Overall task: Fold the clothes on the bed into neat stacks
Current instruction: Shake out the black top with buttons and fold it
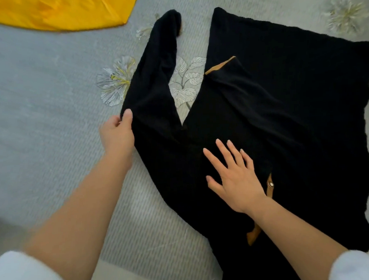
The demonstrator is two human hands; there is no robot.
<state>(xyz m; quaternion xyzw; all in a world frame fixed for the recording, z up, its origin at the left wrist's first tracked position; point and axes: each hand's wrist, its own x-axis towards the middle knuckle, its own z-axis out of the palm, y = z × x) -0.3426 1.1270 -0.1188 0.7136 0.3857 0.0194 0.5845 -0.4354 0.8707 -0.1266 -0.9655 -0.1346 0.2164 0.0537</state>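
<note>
A black knit garment [283, 106] with tan trim lies spread across the right half of the bed. One sleeve [157, 73] stretches up and to the left, and the other sleeve is folded across the body. My left hand [117, 134] pinches the outer edge of the left sleeve near the shoulder. My right hand [231, 176] lies flat with fingers apart on the garment's middle, beside a tan tab with a snap.
A yellow cloth [64, 11] lies at the far left of the bed. The grey bedspread [40, 99] has embroidered white flowers and leaves. Its near edge runs along the bottom left of the view.
</note>
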